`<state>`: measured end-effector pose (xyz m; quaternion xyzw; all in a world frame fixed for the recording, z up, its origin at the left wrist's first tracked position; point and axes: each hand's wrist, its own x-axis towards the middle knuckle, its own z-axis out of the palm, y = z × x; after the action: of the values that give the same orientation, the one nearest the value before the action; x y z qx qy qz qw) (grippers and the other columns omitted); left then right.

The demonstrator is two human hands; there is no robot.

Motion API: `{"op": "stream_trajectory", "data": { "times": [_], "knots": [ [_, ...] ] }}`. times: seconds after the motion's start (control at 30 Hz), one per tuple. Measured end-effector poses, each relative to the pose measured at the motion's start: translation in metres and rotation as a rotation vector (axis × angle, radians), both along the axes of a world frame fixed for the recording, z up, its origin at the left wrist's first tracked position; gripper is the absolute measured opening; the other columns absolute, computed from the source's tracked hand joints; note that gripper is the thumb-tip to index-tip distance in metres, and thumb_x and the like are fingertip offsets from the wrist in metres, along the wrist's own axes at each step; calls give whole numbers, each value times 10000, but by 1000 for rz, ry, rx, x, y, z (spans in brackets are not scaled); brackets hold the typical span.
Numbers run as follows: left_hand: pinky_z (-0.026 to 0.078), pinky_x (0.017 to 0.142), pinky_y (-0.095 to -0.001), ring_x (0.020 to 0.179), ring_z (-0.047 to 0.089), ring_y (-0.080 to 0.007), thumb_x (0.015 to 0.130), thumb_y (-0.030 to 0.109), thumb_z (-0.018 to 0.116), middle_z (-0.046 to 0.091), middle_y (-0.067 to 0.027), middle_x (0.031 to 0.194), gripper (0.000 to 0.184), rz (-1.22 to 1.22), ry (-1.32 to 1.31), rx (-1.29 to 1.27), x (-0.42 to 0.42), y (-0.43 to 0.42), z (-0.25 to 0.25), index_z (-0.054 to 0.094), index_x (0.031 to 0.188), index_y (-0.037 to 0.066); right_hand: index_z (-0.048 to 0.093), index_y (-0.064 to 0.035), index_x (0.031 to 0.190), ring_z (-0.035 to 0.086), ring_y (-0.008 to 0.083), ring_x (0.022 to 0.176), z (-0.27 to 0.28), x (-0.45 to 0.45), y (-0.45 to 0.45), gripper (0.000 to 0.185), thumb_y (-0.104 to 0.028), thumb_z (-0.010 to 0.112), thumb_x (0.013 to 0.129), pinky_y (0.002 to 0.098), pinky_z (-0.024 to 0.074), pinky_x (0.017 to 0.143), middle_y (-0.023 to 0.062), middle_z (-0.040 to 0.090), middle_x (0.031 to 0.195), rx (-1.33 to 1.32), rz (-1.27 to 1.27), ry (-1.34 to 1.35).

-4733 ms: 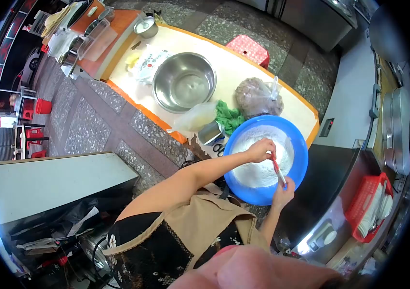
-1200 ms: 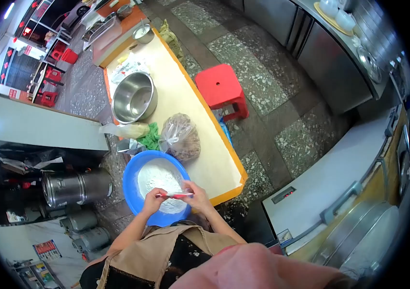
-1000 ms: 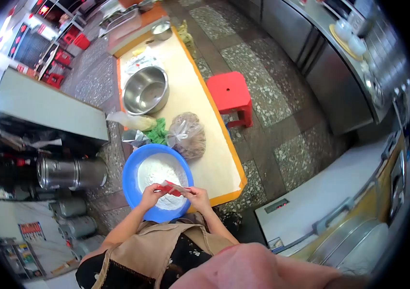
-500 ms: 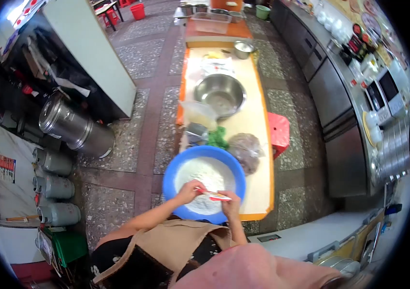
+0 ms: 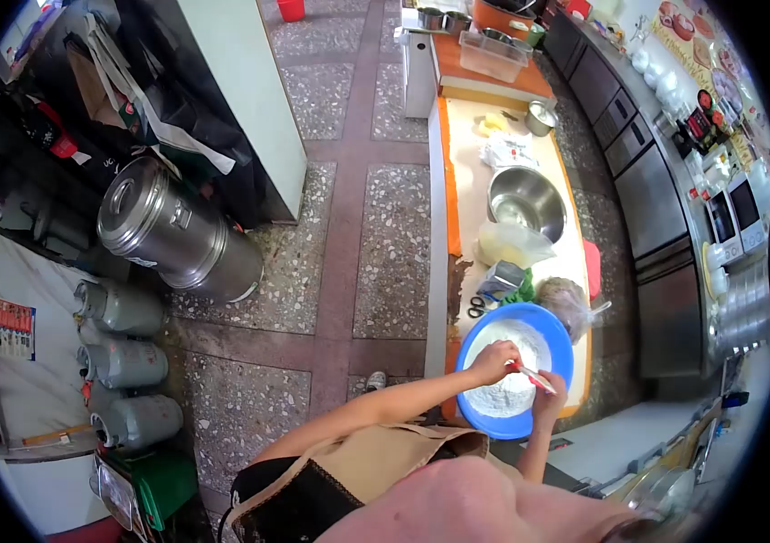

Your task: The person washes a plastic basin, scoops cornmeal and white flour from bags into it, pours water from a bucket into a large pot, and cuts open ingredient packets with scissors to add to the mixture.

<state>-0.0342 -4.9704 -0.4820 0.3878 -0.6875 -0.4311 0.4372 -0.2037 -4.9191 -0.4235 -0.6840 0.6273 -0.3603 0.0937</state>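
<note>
A blue plastic basin (image 5: pixel 561 342) holds white powder that looks like flour (image 5: pixel 498 398). Above it, a small red-and-white packet (image 5: pixel 537 376) is stretched between my two hands. My left hand (image 5: pixel 495 362) pinches one end of the packet, fingers closed. At the other end, my right hand (image 5: pixel 550 393) is closed around it near the basin's right rim. Whether anything leaves the packet is too small to tell. Just beyond the basin lie leafy greens (image 5: pixel 522 291), a tied clear bag with brownish contents (image 5: pixel 562 303) and black-handled scissors (image 5: pixel 476 308).
Farther along the table (image 5: pixel 466 127) stand a steel bowl (image 5: pixel 527 204), a pale plastic bag (image 5: pixel 512 244) and a small steel pot (image 5: pixel 541 118). A red stool (image 5: pixel 593 268) is at the table's right. Steel drums (image 5: pixel 177 231) and gas cylinders (image 5: pixel 136 364) stand left.
My view has turned left, so the table and basin appear farther right. Both hands stay over the basin with the packet between them. Scissors and a shoe now show.
</note>
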Motion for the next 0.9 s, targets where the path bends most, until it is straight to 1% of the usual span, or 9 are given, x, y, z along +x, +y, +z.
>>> {"op": "stream_trajectory", "data": {
  "times": [0.1, 0.27, 0.43, 0.6, 0.63, 0.67, 0.7, 0.77, 0.9],
  "knots": [
    [447, 730, -369, 826, 559, -270, 678, 128, 713, 590, -67, 826, 93, 36, 41, -33, 9, -6, 7, 629, 712, 107, 653, -22, 821, 603, 237, 766, 24, 28, -6, 177, 60, 651, 665, 309, 462, 706, 100, 626, 768, -132, -30, -83],
    [446, 712, -379, 801, 569, -280, 707, 124, 702, 596, -88, 788, 87, 43, 60, 18, 38, -28, -5, 622, 704, 90, 656, -25, 850, 616, 173, 752, 0, 39, -20, 63, -32, 668, 788, 277, 472, 690, 93, 657, 816, 79, -101, -145],
    [460, 696, -358, 781, 592, -287, 753, 152, 683, 599, -128, 777, 123, 91, 104, 190, 79, -61, -30, 626, 808, 57, 666, -3, 960, 601, 130, 749, -15, 95, -73, 181, -104, 652, 811, 266, 460, 689, 94, 667, 820, 292, -133, -389],
    [462, 671, -329, 714, 603, -191, 825, 168, 612, 630, -137, 776, 171, 55, 117, 562, 133, -157, -53, 608, 895, 12, 636, 13, 818, 540, 116, 574, -77, 132, -170, 233, -219, 663, 807, 269, 444, 573, 68, 609, 637, 407, -218, -497],
    [457, 663, -300, 701, 585, -143, 827, 167, 609, 636, -129, 773, 185, 61, -33, 538, 147, -182, -27, 603, 920, 7, 622, 15, 788, 522, 115, 558, -86, 138, -193, 250, -232, 660, 809, 272, 440, 564, 67, 591, 615, 465, -218, -489],
    [446, 664, -269, 723, 557, -101, 848, 158, 591, 629, -61, 801, 182, 84, 21, 507, 153, -204, -43, 601, 935, -2, 598, 12, 736, 505, 105, 566, -89, 146, -214, 279, -251, 657, 811, 276, 428, 540, 71, 572, 603, 456, -195, -504],
    [434, 665, -238, 745, 530, -58, 869, 149, 573, 622, 6, 829, 181, 103, 76, 474, 160, -229, -61, 599, 950, -11, 589, 38, 798, 512, 71, 641, -93, 156, -236, 240, -196, 633, 833, 247, 423, 566, 44, 592, 668, 445, -189, -452],
    [431, 633, -232, 714, 528, -55, 877, 160, 566, 625, 13, 822, 176, 177, 164, 552, 177, -276, -71, 608, 943, 2, 591, 30, 893, 539, 82, 664, -105, 179, -278, 212, -174, 619, 841, 240, 445, 607, 43, 608, 723, 436, -116, -826],
    [452, 652, -266, 713, 568, -83, 853, 210, 588, 660, -35, 802, 212, 435, 187, 624, 210, -371, -74, 646, 925, 19, 605, 12, 964, 549, 93, 664, -64, 207, -341, 212, -165, 605, 847, 252, 461, 628, 45, 623, 744, 578, -8, -632]
  ]
}}
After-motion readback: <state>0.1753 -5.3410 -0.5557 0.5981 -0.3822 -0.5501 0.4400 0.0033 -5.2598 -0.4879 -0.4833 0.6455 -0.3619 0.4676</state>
